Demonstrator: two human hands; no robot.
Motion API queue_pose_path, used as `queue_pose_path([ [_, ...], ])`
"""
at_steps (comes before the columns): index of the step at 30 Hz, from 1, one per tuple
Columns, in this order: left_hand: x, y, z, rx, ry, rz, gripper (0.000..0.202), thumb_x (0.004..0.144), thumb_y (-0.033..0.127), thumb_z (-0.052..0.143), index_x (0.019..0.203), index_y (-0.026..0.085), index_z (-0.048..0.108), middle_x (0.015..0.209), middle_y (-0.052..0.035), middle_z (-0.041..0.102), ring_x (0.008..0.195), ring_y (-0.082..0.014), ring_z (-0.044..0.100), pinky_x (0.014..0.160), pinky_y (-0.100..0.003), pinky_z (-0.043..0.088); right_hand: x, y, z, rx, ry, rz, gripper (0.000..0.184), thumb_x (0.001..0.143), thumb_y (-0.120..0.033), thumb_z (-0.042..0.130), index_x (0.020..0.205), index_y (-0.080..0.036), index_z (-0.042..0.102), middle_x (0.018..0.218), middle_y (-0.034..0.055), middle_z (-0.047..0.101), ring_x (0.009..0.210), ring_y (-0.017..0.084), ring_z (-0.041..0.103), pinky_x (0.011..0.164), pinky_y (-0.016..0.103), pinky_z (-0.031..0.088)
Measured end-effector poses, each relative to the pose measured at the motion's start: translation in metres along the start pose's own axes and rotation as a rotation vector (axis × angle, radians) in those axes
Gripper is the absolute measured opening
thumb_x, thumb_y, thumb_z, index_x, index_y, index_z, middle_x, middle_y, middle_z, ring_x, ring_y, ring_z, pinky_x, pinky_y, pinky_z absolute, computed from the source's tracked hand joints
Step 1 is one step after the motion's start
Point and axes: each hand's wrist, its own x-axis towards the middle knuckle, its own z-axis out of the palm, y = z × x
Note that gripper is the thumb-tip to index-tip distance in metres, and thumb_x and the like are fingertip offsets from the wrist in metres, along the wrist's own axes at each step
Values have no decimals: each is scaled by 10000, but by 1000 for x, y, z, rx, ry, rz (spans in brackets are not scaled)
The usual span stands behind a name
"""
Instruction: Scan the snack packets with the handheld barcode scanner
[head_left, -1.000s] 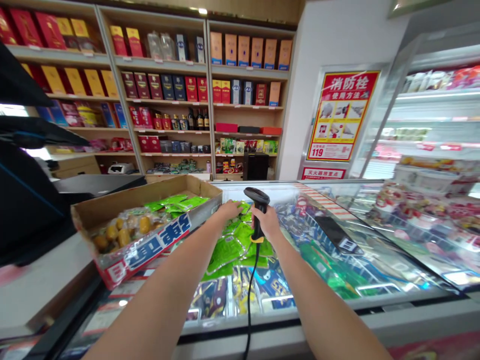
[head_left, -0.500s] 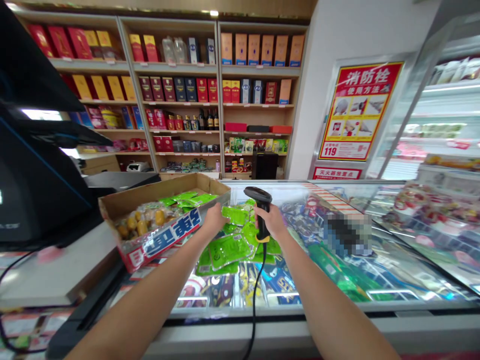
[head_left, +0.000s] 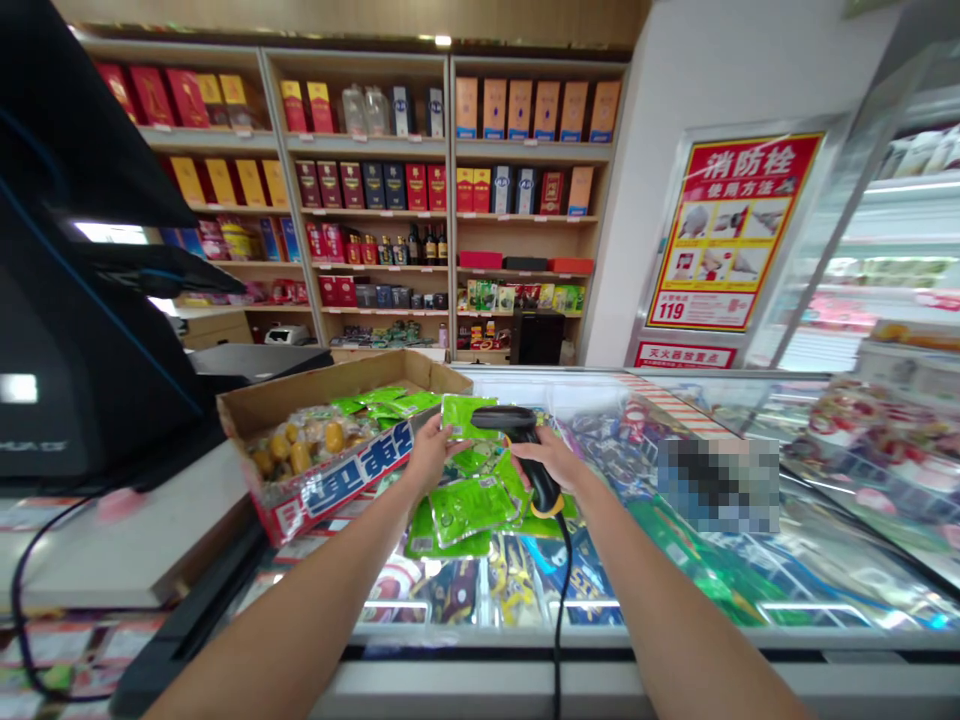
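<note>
My right hand [head_left: 553, 459] is wrapped round the handle of a black barcode scanner [head_left: 541, 480], its head turned left and its cable hanging down. My left hand [head_left: 430, 452] pinches the edge of a green snack packet [head_left: 459, 412], which is lifted in front of the scanner's head. Below both hands, several more green packets [head_left: 466, 508] lie in a loose pile on the glass top of a chest freezer [head_left: 480, 641]. At the left stands an open cardboard box [head_left: 289, 506] with green packets and bagged yellow-brown food [head_left: 300, 447] inside.
A dark checkout machine [head_left: 75, 300] rises at the left beside a pale counter [head_left: 142, 545]. A blurred-out item [head_left: 716, 485] lies on the glass to the right. Shelves of boxed goods [head_left: 375, 185] line the back wall.
My left hand has raised a green packet from the pile. The scanner has tilted, so its head now points left at that packet. The view has shifted slightly.
</note>
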Motion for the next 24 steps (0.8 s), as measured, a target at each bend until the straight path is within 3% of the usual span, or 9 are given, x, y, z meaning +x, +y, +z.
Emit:
queue_pose_path([
  [6,1,3,2,-150,-45,-10,115,785,123,612,891,161,635,899,-53,712,839,-170,697,927,-454,541,1,3,1,-38,-37,25,263,679,-380,696,795,-170,589,502,-26,588,370,123,513,382,246,444],
  [15,-1,5,3,-162,-104,-41,114,806,122,600,906,140,652,898,-69,717,838,-171,697,853,-368,572,0,6,8,-61,-40,15,204,696,-358,670,743,-182,578,491,-26,581,362,117,499,383,239,434],
  [24,-2,5,3,-160,-113,-42,112,805,144,621,910,156,657,910,-67,722,841,-170,699,880,-382,563,0,5,7,-74,-47,20,211,697,-367,669,734,-180,578,498,-20,586,367,120,505,390,242,434],
])
